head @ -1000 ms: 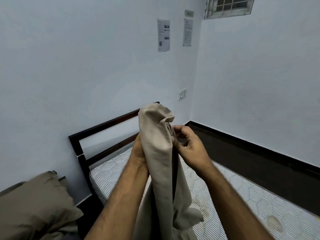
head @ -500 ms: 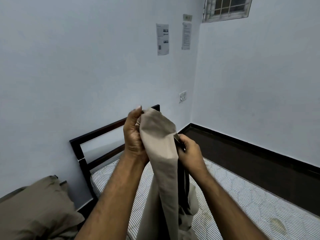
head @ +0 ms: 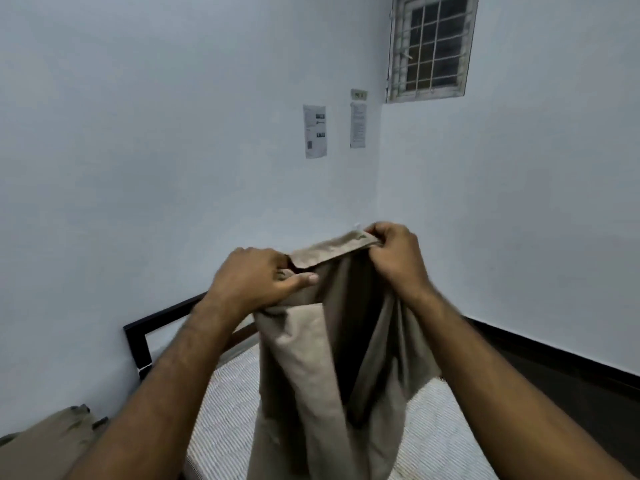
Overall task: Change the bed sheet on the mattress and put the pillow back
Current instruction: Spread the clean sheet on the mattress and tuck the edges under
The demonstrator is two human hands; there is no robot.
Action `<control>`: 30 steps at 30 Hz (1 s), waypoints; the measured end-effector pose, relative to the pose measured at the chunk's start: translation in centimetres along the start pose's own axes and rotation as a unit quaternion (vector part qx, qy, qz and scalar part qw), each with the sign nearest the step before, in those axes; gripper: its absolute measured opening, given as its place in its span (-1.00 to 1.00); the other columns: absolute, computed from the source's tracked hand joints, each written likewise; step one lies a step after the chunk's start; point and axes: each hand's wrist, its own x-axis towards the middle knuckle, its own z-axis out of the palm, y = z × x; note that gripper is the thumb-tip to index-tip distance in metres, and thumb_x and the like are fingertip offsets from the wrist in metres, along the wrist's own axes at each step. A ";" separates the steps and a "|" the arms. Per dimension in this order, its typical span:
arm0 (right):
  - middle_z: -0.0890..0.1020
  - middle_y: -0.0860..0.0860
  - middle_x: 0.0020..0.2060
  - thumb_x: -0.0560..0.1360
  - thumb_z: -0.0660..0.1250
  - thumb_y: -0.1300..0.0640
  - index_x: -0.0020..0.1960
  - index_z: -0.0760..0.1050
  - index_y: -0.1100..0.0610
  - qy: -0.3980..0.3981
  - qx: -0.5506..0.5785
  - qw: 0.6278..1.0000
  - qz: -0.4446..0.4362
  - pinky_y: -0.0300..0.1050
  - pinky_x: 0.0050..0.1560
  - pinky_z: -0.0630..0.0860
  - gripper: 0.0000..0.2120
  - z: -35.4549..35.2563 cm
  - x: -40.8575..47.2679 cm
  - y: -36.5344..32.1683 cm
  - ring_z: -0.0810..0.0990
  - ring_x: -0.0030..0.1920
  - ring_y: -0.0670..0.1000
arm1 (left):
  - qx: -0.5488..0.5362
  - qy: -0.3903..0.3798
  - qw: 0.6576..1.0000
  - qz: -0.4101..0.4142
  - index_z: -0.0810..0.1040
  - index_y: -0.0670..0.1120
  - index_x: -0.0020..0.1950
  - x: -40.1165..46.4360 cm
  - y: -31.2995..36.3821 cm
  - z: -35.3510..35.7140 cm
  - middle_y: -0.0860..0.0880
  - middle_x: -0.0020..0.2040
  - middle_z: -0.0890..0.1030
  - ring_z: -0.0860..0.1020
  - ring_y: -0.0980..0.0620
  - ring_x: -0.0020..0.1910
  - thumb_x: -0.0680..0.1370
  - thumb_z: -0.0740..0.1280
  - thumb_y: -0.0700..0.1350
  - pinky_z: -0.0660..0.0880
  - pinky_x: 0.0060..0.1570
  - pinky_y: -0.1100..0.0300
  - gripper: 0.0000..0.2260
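A beige bed sheet point(head: 311, 375) hangs in folds in front of me, over the bare striped mattress point(head: 228, 410). My left hand point(head: 256, 278) grips the sheet's upper edge on the left, thumb laid across the cloth. My right hand point(head: 394, 254) pinches the same edge further right and a little higher. A short stretch of hem runs taut between the two hands. A tan pillow point(head: 45, 445) lies at the lower left, beyond the dark bed frame point(head: 138, 341).
Pale walls meet in a corner ahead, with two paper notices point(head: 315, 131) and a barred window point(head: 433, 46) high up. A dark floor strip point(head: 571, 386) runs along the right of the mattress.
My hands have moved apart, spreading the sheet's top edge between them. The view has tilted upward, showing more wall and window.
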 end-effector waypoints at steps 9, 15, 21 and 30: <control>0.70 -0.13 -0.10 0.48 0.40 0.21 0.01 0.65 -0.06 -0.193 -0.030 0.971 -0.140 -0.19 0.05 0.54 -0.80 -2.3 3.0 -2.7 0.65 -0.02 -0.12 | 0.124 0.184 0.968 -0.118 0.38 -0.09 0.19 1.8 -3.6 -2.0 -0.09 -0.19 0.63 0.57 -0.18 -0.05 0.44 0.50 0.19 0.33 0.04 -0.04 -0.47; 0.66 -0.10 -0.11 0.50 0.44 0.23 0.06 0.55 -0.05 -0.179 0.035 0.967 -0.176 -0.25 -0.04 0.49 -0.77 -3.0 1.9 -1.9 0.64 -0.07 -0.08 | -0.115 0.192 0.969 -0.102 0.68 0.05 -0.15 0.8 -6.6 -2.0 0.10 -0.30 0.63 0.61 0.01 -0.09 0.48 0.51 0.04 0.43 0.16 -0.06 -0.90; 0.58 -0.13 -0.03 0.56 0.35 0.23 0.16 0.34 -0.16 -0.153 0.032 0.967 -0.202 -0.14 -0.05 0.44 -0.64 -2.3 1.6 -2.2 0.56 -0.15 -0.06 | -0.287 0.142 0.940 -0.114 0.61 -0.03 -0.29 0.0 -6.2 -2.5 0.11 -0.43 0.52 0.50 0.14 -0.35 0.42 0.54 0.21 0.37 -0.32 0.21 -0.67; 0.63 -0.15 -0.09 0.57 0.33 -0.20 0.00 0.68 -0.05 -0.216 -0.050 0.940 -0.259 -0.02 -0.05 0.55 -0.74 -1.2 2.3 -2.8 0.62 -0.07 -0.06 | -0.357 0.151 0.908 -0.162 0.53 -0.17 -0.32 -0.5 -8.4 -1.7 0.02 -0.45 0.35 0.32 0.07 -0.44 0.58 0.40 0.10 0.26 -0.31 0.15 -0.59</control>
